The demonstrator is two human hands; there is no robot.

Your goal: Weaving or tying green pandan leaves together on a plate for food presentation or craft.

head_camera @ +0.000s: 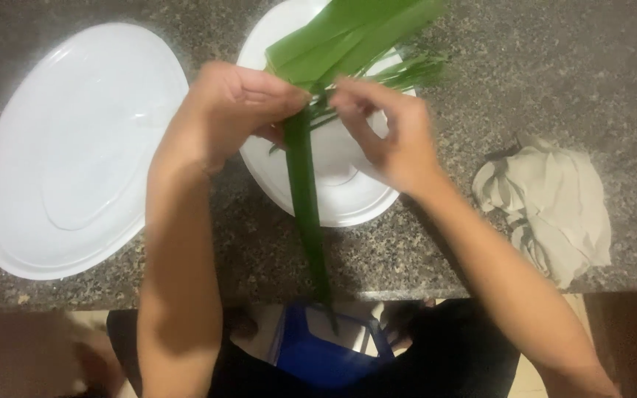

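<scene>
Left hand (234,110) and right hand (388,136) closed on long green leaf (305,191), held at frame centre, white plate (355,203) underneath, grey cloth (554,203) at right.

Open table (613,66) lay at the far right and along the near edge. The large oval platter (75,147) blocked the left side; the leaf-laden plate (348,199) filled the centre; a crumpled cloth (554,206) obstructed the right.
</scene>
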